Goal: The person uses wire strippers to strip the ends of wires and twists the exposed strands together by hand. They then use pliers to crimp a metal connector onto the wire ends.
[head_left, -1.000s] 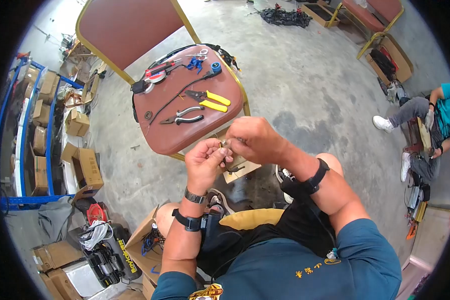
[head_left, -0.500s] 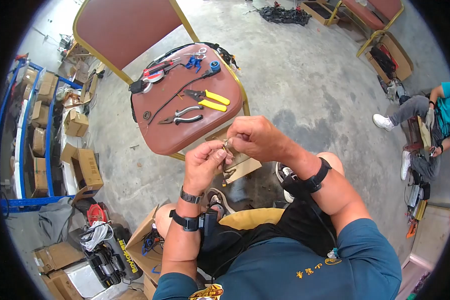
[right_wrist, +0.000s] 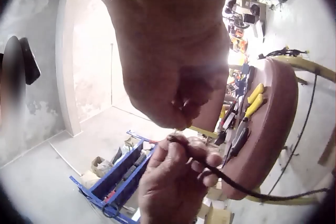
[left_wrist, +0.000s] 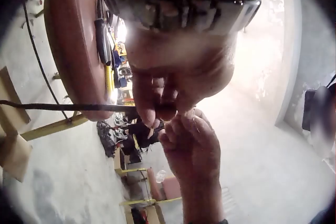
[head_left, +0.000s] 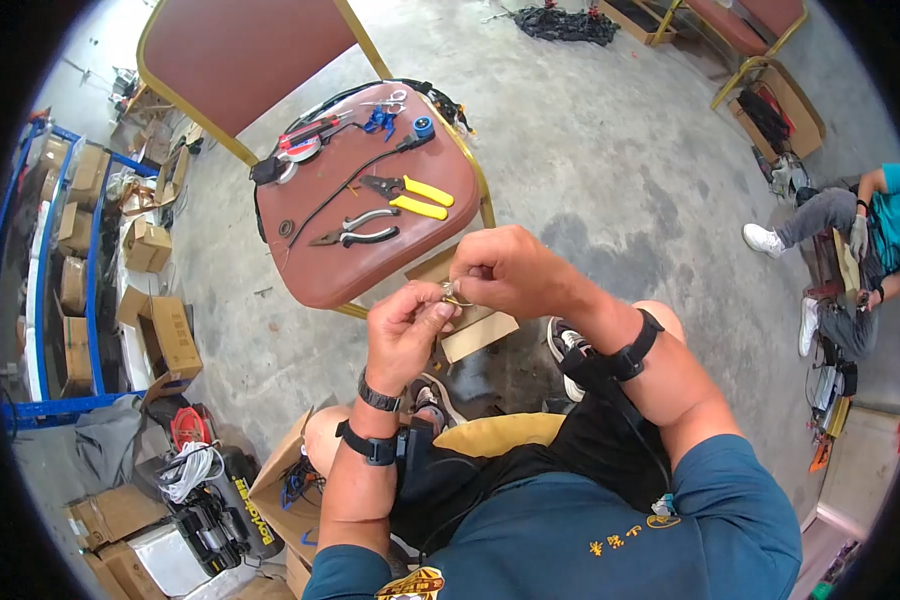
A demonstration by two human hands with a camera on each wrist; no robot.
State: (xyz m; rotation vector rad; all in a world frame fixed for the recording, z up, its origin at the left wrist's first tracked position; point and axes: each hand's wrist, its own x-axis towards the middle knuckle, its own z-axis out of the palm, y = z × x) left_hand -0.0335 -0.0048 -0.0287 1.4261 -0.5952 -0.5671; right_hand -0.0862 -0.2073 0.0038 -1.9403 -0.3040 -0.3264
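Between thumb and fingers, my left hand (head_left: pixel 402 335) pinches a dark cable (right_wrist: pixel 247 191) close to its end. The cable trails away from the hand in both wrist views. My right hand (head_left: pixel 515 272) is right at that end, thumb and fingertips curled together on thin wires (head_left: pixel 452 292), a yellowish one among them. Both hands meet in front of the chair seat, fingertips nearly together. In the left wrist view the right hand (left_wrist: pixel 191 155) comes up from below to the left hand's fingers. The fingers largely hide the wire tips.
On the red chair seat (head_left: pixel 320 275) lie yellow-handled wire strippers (head_left: pixel 425 197), grey-and-black pliers (head_left: pixel 355 232), a cable with a blue plug (head_left: pixel 423 128), and scissors (head_left: pixel 395 100). A cardboard box (head_left: pixel 478 335) is beneath the hands. Blue shelving (head_left: pixel 98 250) stands left; another person (head_left: pixel 885 230) sits right.
Both hands stay together with small finger movements at the wire ends. The dark piece that hung below the left hand no longer shows there in the head view, which has shifted slightly.
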